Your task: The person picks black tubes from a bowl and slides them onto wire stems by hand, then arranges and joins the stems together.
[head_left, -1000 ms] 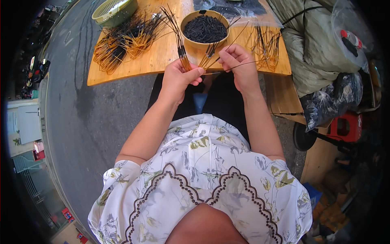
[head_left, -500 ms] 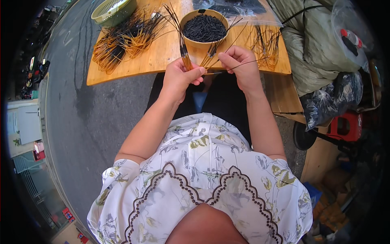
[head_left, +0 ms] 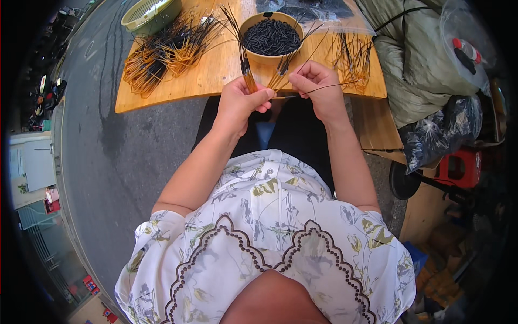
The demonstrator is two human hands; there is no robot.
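Note:
My left hand [head_left: 237, 105] is closed around a bundle of thin wires [head_left: 246, 71], orange at the lower part and black above, standing up from the fist. A second fan of similar wires [head_left: 281, 71] spreads from between its fingertips. My right hand [head_left: 322, 92] pinches a thin dark wire [head_left: 330, 85] that runs sideways, its left end close to the left thumb. Just beyond both hands, a round tan bowl [head_left: 298, 28] holds many short black tubes [head_left: 271, 38]. What the curled fingers of each hand cover is hidden.
On the wooden table [head_left: 199, 75] lie a big heap of orange-and-black wires [head_left: 162, 59] at left and a smaller one [head_left: 353, 62] at right. A green basket [head_left: 154, 19] and a clear plastic bag [head_left: 318, 11] stand behind. Large sacks [head_left: 410, 65] crowd the right side.
My right hand has shifted very slightly left, and the outer end of its dark wire sits a little lower. My left hand keeps its hold in nearly the same place.

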